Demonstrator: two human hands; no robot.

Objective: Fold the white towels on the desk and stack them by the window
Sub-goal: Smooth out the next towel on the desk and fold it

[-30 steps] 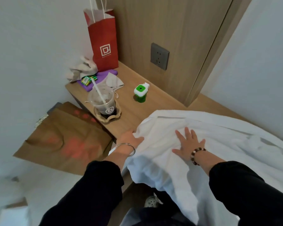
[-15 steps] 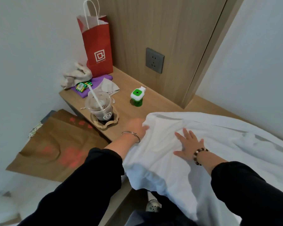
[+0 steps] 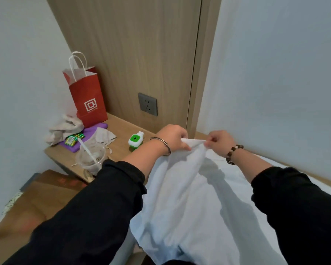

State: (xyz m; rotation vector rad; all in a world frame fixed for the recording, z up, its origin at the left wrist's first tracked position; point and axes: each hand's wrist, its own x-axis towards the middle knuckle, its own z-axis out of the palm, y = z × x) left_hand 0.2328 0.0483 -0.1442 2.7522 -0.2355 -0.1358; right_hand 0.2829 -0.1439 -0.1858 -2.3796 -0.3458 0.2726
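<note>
Head view: left hand [image 3: 171, 137] and right hand [image 3: 221, 141] each pinch the top edge of the white towel [image 3: 189, 197], held close together above the wooden desk [image 3: 120, 131]. Soft, wrinkled cloth hangs from that edge toward the person, its remainder lying rightward along the desk. Window not visible.
</note>
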